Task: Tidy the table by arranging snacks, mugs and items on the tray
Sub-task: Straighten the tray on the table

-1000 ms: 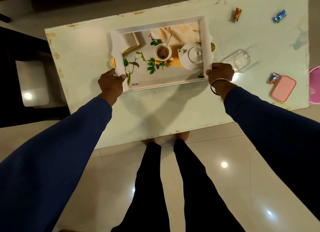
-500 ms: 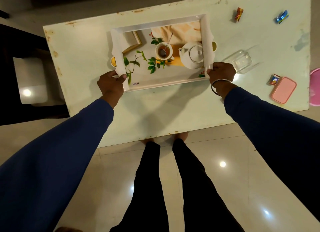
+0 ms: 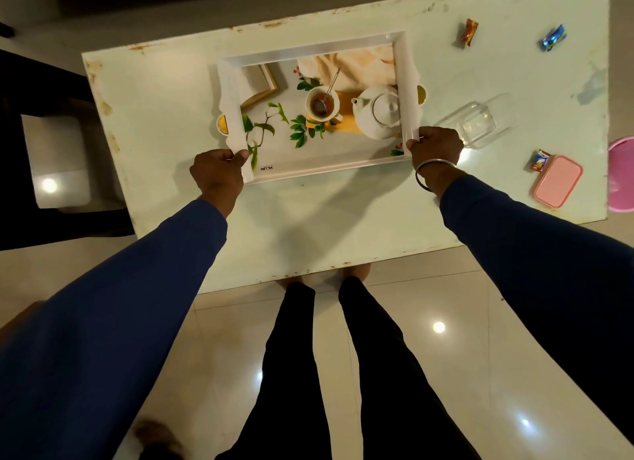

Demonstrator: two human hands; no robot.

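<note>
A white rectangular tray (image 3: 310, 51), its floor printed with a teapot, a cup and leaves, lies in the middle of the pale table (image 3: 164, 110). My left hand (image 3: 218, 173) grips the tray's near left corner. My right hand (image 3: 435, 147) grips its near right corner. Nothing real sits on the tray. To its right lies a clear glass mug (image 3: 475, 123) on its side. Three wrapped snacks are on the table: an orange one (image 3: 469, 32), a blue one (image 3: 553, 38) and one (image 3: 539, 160) beside a pink box (image 3: 557, 180).
A pink round object (image 3: 621, 178) pokes in at the right edge. A dark chair or stool (image 3: 44, 158) stands left of the table. My legs are at the table's near edge on a glossy tiled floor (image 3: 446, 339).
The tray and both hands keep the same grip. The view has shifted slightly, with the tray appearing a little farther along the table.
</note>
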